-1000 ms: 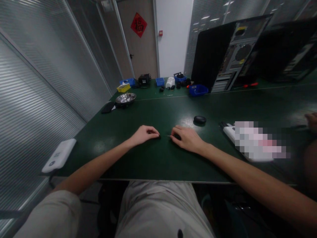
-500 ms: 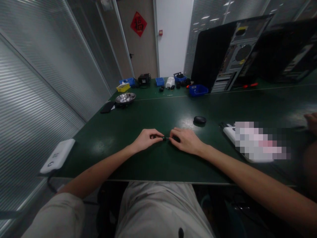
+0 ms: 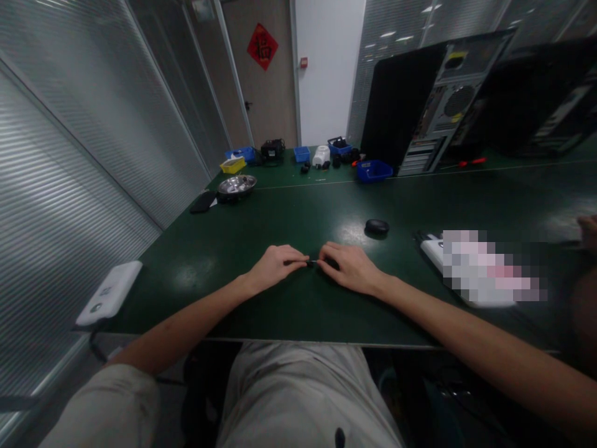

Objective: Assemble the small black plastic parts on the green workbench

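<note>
Over the green table, my left hand (image 3: pixel 276 266) pinches a small black piece (image 3: pixel 310 264) between thumb and fingertips. Just to its right, my right hand (image 3: pixel 349 266) has its thumb and fingers closed on a thin pale rod (image 3: pixel 315 261). The rod's tip meets or nearly meets the black piece; I cannot tell which. Something dark shows under the curled right fingers, mostly hidden. Both items are too small to name more exactly. Beyond the right hand lies a rounded black object (image 3: pixel 377 227).
A white device (image 3: pixel 109 292) lies at the left edge, and another white device (image 3: pixel 485 298), partly pixelated, at right. A metal bowl (image 3: pixel 237 185), a yellow tray (image 3: pixel 232 165), blue trays (image 3: pixel 374 171) and a computer case (image 3: pixel 401 106) stand farther back. Another person's hand (image 3: pixel 588 230) shows at far right.
My left fingers have straightened and pressed closer together around the small black piece. The right hand has hardly moved, still gripping the thin rod.
</note>
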`<state>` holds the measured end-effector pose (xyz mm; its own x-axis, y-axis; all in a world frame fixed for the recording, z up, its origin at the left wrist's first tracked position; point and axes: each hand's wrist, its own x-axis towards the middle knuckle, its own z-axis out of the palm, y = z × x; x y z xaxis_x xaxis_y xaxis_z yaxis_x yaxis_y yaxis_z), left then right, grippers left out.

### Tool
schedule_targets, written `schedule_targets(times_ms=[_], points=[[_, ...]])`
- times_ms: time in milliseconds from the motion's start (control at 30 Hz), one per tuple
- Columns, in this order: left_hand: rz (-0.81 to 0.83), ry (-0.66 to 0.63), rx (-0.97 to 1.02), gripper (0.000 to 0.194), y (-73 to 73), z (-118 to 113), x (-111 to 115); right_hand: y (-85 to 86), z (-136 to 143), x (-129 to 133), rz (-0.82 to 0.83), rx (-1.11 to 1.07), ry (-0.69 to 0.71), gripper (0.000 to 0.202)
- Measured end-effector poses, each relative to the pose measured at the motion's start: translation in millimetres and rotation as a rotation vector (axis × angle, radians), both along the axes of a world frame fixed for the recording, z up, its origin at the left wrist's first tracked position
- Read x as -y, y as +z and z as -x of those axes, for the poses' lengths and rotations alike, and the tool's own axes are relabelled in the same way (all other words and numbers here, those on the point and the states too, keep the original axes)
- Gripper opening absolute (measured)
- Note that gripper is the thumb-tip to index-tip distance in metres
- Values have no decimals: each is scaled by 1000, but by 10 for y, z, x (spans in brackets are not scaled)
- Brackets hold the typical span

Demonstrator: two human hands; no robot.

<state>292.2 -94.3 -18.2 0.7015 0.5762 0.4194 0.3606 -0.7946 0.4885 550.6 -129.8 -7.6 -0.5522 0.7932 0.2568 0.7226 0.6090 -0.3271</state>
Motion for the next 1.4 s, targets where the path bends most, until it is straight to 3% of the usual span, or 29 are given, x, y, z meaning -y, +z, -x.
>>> schedule_targets(times_ms=[200,733,1400], points=[[77,22,50,21,-15,-2,-7,21,-1,1,5,18,16,18],[65,-21,72,24,-60,-23,18,-47,61,15,-32,20,24,21],[306,10,188,24,-44,-63,23,-80,35,-17,-3,-23,34,24]])
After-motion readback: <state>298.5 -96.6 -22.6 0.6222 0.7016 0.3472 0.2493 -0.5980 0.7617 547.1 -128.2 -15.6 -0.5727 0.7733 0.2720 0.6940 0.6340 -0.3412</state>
